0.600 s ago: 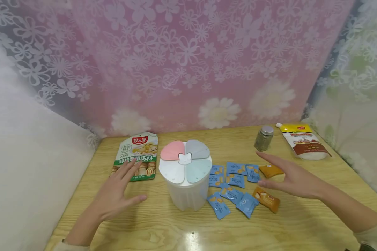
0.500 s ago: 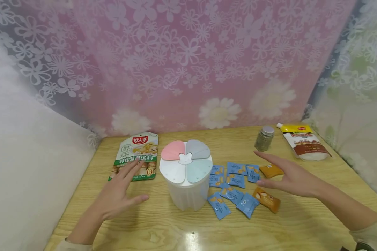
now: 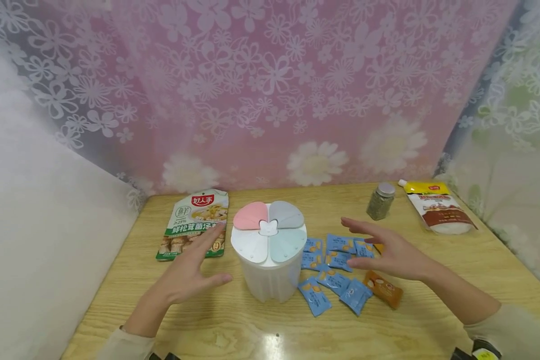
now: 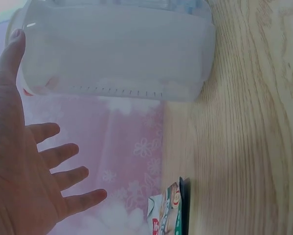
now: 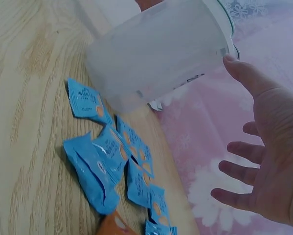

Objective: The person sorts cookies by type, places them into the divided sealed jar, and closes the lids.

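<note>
A white translucent canister (image 3: pixel 270 277) stands upright mid-table, its lid (image 3: pixel 268 229) split into pink, grey, white and pale green petals. To its left hovers my left hand (image 3: pixel 184 277), fingers spread and apart from it, partly covering the green-and-white soup seasoning pouch (image 3: pixel 202 212). My right hand (image 3: pixel 393 252) is held in the air to the right, above several blue snack packets (image 3: pixel 335 280), fingers extended and holding nothing. Both wrist views show bare palms facing the canister: the left palm (image 4: pixel 19 166) and the right palm (image 5: pixel 278 147).
Two orange packets lie by the blue ones; one orange packet (image 3: pixel 383 289) shows fully, the other is mostly behind my right hand. At the back right are a small jar (image 3: pixel 380 201) of dried herbs and a yellow-and-brown spouted pouch (image 3: pixel 438 206). A flowered curtain (image 3: pixel 270 100) hangs behind the table.
Both hands have moved inward toward the canister, the right one leftward over the blue packets and the left one rightward. The canister and packets stay where they were.
</note>
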{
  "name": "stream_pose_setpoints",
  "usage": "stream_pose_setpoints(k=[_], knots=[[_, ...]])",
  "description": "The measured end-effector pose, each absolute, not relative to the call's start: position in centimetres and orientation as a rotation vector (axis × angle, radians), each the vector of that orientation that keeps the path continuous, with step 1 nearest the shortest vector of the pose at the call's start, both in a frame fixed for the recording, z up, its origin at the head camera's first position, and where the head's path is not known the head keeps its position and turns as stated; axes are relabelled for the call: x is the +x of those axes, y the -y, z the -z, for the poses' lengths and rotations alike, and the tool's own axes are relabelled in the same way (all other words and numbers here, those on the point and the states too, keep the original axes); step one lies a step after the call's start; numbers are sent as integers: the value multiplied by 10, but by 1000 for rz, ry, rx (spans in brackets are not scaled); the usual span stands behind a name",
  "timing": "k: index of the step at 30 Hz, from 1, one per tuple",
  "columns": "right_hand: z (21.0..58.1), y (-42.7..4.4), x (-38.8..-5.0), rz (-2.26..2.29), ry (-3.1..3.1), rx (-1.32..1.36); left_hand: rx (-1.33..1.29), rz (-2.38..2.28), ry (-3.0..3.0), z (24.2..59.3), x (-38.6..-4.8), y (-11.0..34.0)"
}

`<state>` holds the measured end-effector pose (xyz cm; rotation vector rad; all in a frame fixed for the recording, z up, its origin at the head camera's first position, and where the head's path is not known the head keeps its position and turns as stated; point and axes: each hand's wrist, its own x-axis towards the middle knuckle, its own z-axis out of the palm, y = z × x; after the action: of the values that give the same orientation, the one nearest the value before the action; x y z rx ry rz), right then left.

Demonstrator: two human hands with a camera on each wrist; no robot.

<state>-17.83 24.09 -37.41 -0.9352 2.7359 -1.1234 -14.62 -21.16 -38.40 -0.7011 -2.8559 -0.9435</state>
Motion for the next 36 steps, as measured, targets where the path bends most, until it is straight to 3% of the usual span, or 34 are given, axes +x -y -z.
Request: stream_pose_setpoints(k=[23, 36], knots=[[397, -158, -201, 1619, -2297, -1126, -912, 1634, 2587, 408, -169, 180], [401, -143, -199, 1691, -2201, -1184, -769, 1843, 2571, 418, -169, 164]])
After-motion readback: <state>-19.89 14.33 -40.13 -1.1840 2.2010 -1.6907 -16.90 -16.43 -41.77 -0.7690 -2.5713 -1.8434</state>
